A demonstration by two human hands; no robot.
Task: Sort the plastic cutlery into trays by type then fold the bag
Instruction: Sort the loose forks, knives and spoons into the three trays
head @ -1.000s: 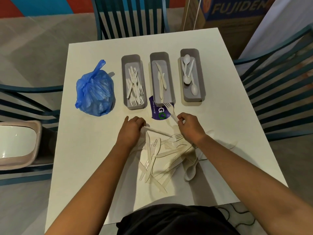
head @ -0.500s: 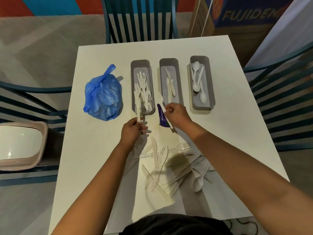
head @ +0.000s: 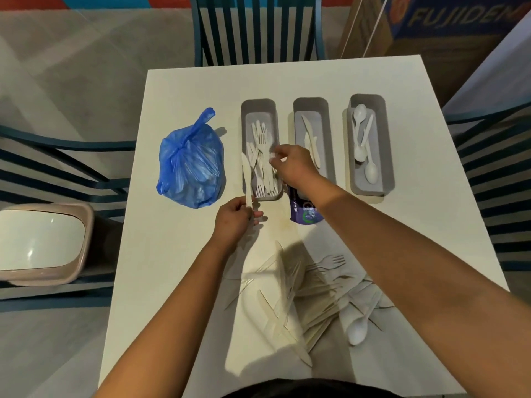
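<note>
The left hand (head: 234,218) holds a white plastic knife (head: 246,179) by its handle in a pinching grip, blade pointing away from the person and lying over the near left edge of the fork tray (head: 259,109). The right hand (head: 293,165) reaches across that same tray with fingertips curled over the forks (head: 263,156); something small and white shows at the fingertips, but whether the grip grasps it I cannot tell. Right of the fork tray stand the knife tray (head: 310,106) and, further right, the spoon tray (head: 369,101), all three on the white table (head: 172,254). Left of the fork tray sits a tied blue plastic bag (head: 191,165). Just near of the fork tray, partly under the right forearm, lies a dark purple package (head: 304,214), its print too blurred to read. Nearer the person than the fork tray, a loose pile of unsorted cutlery (head: 301,300) lies in the arms' shadow, where single pieces are hard to tell apart, though a spoon (head: 359,328) is clear on its right. Both forearms stretch forward from the bottom edge, the right crossing above the pile. Beyond the table's left edge, a beige bin (head: 43,242) is cut off by the frame.
</note>
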